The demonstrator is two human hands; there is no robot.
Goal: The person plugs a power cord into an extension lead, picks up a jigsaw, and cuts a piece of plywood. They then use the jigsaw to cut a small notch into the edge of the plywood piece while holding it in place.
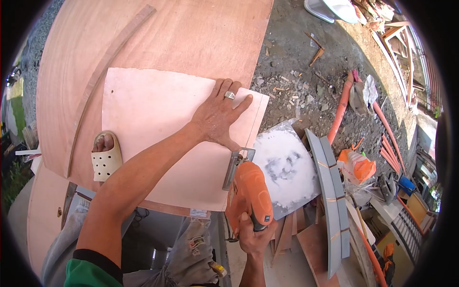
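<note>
My left hand [217, 117], a ring on one finger, lies spread on a pale plywood piece [158, 115]. Its thumb reaches close to the metal base of an orange jigsaw [253, 189]. My right hand [256, 237] is wrapped round the jigsaw's handle, at the piece's right edge. A thin pencil line runs along that edge, above the saw. The saw's body hides the blade. My foot in a cream clog [106, 165] rests on the piece's left side. Underneath lies a larger plywood sheet [191, 33].
A narrow curved wood strip [103, 67] lies on the large sheet. To the right are a white-smeared board [284, 167], tied grey strips [330, 205], wood offcuts [287, 232] and orange pipes [342, 107]. Rubble [296, 91] covers the ground beyond.
</note>
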